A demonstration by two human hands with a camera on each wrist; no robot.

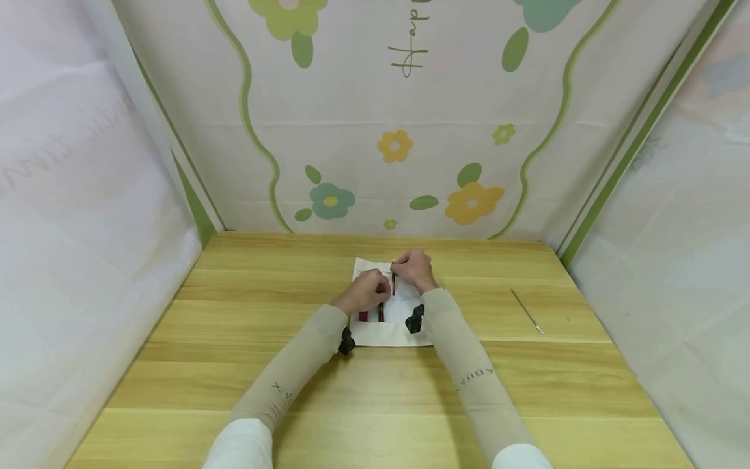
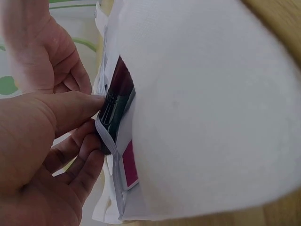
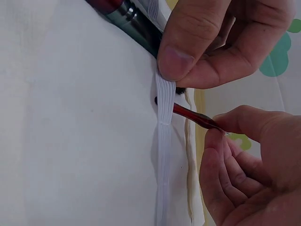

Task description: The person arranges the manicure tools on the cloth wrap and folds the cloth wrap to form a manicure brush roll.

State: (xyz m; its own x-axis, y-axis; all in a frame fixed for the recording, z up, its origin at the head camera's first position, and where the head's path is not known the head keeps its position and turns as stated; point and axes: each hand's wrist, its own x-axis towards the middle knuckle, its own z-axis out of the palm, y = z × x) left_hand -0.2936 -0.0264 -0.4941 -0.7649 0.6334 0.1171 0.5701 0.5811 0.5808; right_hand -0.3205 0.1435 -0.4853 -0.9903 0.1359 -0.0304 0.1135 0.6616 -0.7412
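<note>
A white fabric brush roll (image 1: pixel 383 335) lies unfolded on the table under both hands. My left hand (image 1: pixel 364 291) pinches its white elastic band (image 3: pixel 163 141) between thumb and fingers. Beside that thumb, a thicker brush (image 2: pixel 113 106) with a dark red handle and black ferrule is tucked under the band. My right hand (image 1: pixel 415 268) holds a thin red brush (image 3: pixel 195 117) by one end with its fingertips. The thin brush crosses the band, its dark other end showing past the band's far edge. A magenta item (image 2: pixel 130 165) sits on the roll near the thicker brush.
A thin metallic stick (image 1: pixel 527 311) with a pale tip lies alone on the wooden table (image 1: pixel 363 404) at the right. Flower-printed fabric walls (image 1: pixel 351 130) enclose the table at the back and sides. Black wrist cameras (image 1: pixel 415 319) hang near the roll.
</note>
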